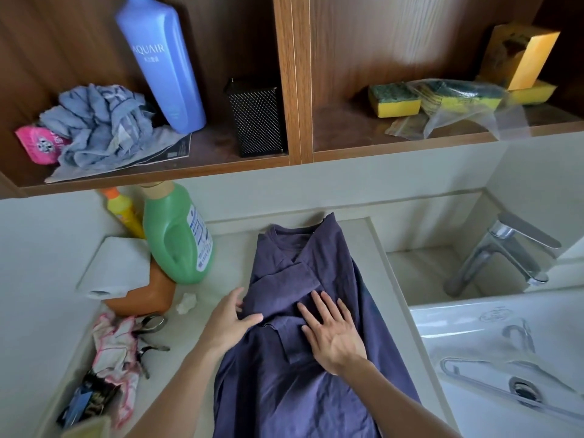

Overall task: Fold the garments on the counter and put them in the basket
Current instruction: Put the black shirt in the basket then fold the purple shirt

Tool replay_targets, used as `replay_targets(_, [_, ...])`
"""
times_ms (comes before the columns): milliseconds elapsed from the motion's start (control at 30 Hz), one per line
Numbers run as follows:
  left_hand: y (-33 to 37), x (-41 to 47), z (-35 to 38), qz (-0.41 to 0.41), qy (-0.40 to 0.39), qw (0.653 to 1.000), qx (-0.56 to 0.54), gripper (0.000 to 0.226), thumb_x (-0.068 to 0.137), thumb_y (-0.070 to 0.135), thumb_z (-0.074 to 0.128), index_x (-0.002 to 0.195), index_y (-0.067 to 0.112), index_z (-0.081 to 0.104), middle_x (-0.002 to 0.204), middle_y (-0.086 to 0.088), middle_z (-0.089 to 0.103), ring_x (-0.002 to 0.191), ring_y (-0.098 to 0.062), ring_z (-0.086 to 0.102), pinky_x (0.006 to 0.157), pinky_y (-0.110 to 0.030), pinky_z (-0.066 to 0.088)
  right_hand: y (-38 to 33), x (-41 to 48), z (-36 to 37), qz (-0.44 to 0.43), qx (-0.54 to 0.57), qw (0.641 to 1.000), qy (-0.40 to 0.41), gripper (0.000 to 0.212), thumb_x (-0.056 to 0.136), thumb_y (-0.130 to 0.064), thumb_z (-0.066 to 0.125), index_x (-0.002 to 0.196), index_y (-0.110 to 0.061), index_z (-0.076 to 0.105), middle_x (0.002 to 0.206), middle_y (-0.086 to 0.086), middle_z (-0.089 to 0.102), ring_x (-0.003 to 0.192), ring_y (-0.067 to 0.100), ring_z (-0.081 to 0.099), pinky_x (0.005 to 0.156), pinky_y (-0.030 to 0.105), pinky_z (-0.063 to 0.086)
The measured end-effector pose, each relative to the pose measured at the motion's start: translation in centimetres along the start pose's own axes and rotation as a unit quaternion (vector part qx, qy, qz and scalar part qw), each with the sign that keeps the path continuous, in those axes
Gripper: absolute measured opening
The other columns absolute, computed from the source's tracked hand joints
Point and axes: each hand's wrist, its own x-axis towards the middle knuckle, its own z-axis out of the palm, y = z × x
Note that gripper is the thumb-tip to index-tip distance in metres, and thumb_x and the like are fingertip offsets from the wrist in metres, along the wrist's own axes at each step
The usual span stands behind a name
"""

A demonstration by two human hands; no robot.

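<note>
Dark purple cotton shirt [284, 390], partly folded, centre frame, on pale table [227, 248]. Right hand [335, 335]: fingers spread, pressed flat on shirt. Left hand [232, 320]: fingers loosely spread, touching shirt's left edge.

The purple shirt [303, 327] was soft matt cloth, creased in folds, and it lay on a bench [227, 248] of smooth pale stone-like surface with a dull sheen. The shelf [294, 90] above was brown wood with visible grain, holding a glossy blue plastic bottle [161, 61], a black perforated metal box [257, 116] and rough yellow-and-green sponges [395, 99]. The tap [508, 251] was polished shiny metal, the sink [493, 330] glossy white, and the green jug [177, 235] smooth plastic beside a matt paper roll [117, 267].
</note>
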Motion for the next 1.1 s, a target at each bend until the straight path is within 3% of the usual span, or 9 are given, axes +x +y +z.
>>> replay_targets(200, [1.4, 1.1, -0.3, -0.166, 0.029, 0.907, -0.386, 0.085, 0.081, 0.01, 0.081, 0.149, 0.003, 0.031, 0.139, -0.019, 0.053, 0.11, -0.025, 0.065, 0.101, -0.046, 0.049, 0.1, -0.7, -0.2, -0.128, 0.014, 0.992, 0.018, 0.053, 0.105, -0.047, 0.024, 0.156, -0.035, 0.019, 0.162, 0.0, 0.027, 0.147, 0.019, 0.03, 0.119, 0.043, 0.021])
replay_targets(300, [2.2, 0.6, -0.6, -0.172, 0.025, 0.91, -0.375, 0.029, 0.08, -0.001, 0.074, 0.107, -0.008, 0.064, 0.116, -0.029, 0.067, 0.082, -0.027, 0.074, 0.083, -0.046, 0.056, 0.2, -0.5, 0.3, -0.128, -0.005, 0.992, -0.006, 0.054, 0.103, -0.052, 0.026, 0.154, -0.033, 0.029, 0.157, -0.002, 0.037, 0.145, 0.018, 0.036, 0.117, 0.041, 0.03])
replay_targets(533, [3.1, -3.3, -1.7, -0.073, 0.22, 0.842, -0.488, 0.01, 0.09, 0.007, 0.065, 0.093, 0.016, 0.068, 0.1, -0.006, 0.073, 0.095, -0.027, 0.069, 0.092, -0.043, 0.053, -1.7, 1.5, -1.5, 0.01, 0.129, 0.991, 0.023, 0.018, 0.093, -0.042, 0.051, 0.098, -0.024, 0.052, 0.106, -0.005, 0.057, 0.1, 0.024, 0.056, 0.083, 0.037, 0.04])
replay_targets(733, [1.5, -4.2, -1.6, -0.092, 0.244, 0.811, -0.523, 0.013, 0.097, 0.018, 0.062, 0.085, 0.02, 0.058, 0.083, -0.004, 0.061, 0.083, -0.025, 0.056, 0.074, -0.038, 0.044, -3.2, 3.2, -7.5, 0.29, 0.501, 0.763, 0.286, 0.008, 0.102, -0.023, 0.049, 0.096, -0.02, 0.045, 0.085, -0.004, 0.057, 0.076, 0.017, 0.054, 0.075, 0.031, 0.039])
replay_targets(800, [1.2, -4.2, -1.6, -0.097, 0.255, 0.805, -0.526, 0.015, 0.099, 0.019, 0.06, 0.084, 0.021, 0.057, 0.081, -0.003, 0.057, 0.077, -0.023, 0.052, 0.065, -0.032, 0.039, -3.8, 3.4, -7.9, 0.222, 0.448, 0.82, 0.281, 0.012, 0.102, -0.027, 0.046, 0.111, -0.02, 0.05, 0.108, -0.002, 0.059, 0.094, 0.016, 0.056, 0.084, 0.035, 0.044])
replay_targets(867, [1.4, -4.4, -1.7, -0.097, 0.269, 0.791, -0.541, 0.012, 0.1, 0.021, 0.058, 0.088, 0.023, 0.058, 0.085, -0.002, 0.059, 0.075, -0.022, 0.053, 0.065, -0.03, 0.04, -4.1, 3.1, -5.7, 0.051, 0.209, 0.975, 0.064, 0.046, 0.101, -0.042, 0.041, 0.142, -0.021, 0.041, 0.147, 0.006, 0.041, 0.13, 0.026, 0.042, 0.104, 0.046, 0.038])
replay_targets(900, [1.2, -4.2, -1.8, -0.095, 0.277, 0.785, -0.546, 0.01, 0.1, 0.022, 0.058, 0.091, 0.024, 0.06, 0.091, -0.001, 0.062, 0.082, -0.023, 0.057, 0.072, -0.032, 0.044, -4.5, 2.6, -4.4, -0.028, 0.085, 0.993, -0.075, 0.058, 0.101, -0.049, 0.036, 0.153, -0.023, 0.026, 0.161, 0.007, 0.021, 0.146, 0.028, 0.023, 0.115, 0.053, 0.024])
replay_targets(1000, [1.9, -4.2, -1.8, -0.071, 0.306, 0.793, -0.522, 0.013, 0.102, 0.024, 0.054, 0.111, 0.021, 0.063, 0.118, -0.003, 0.063, 0.113, -0.024, 0.057, 0.099, -0.035, 0.042, -5.1, 1.0, -2.4, -0.09, 0.008, 0.973, -0.21, 0.067, 0.101, -0.06, 0.019, 0.158, -0.026, 0.005, 0.166, -0.001, -0.011, 0.152, 0.022, -0.014, 0.121, 0.051, -0.011])
replay_targets(1100, [3.4, -5.4, -0.5, -0.002, 0.324, 0.859, -0.397, 0.042, 0.104, 0.03, 0.047, 0.128, -0.004, 0.053, 0.121, -0.02, 0.062, 0.113, -0.034, 0.057, 0.096, -0.035, 0.043, -4.2, 1.0, -2.5, -0.041, 0.189, 0.967, -0.166, 0.086, 0.085, -0.072, 0.006, 0.153, -0.026, 0.034, 0.164, -0.003, 0.018, 0.152, 0.016, 0.009, 0.124, 0.041, -0.003])
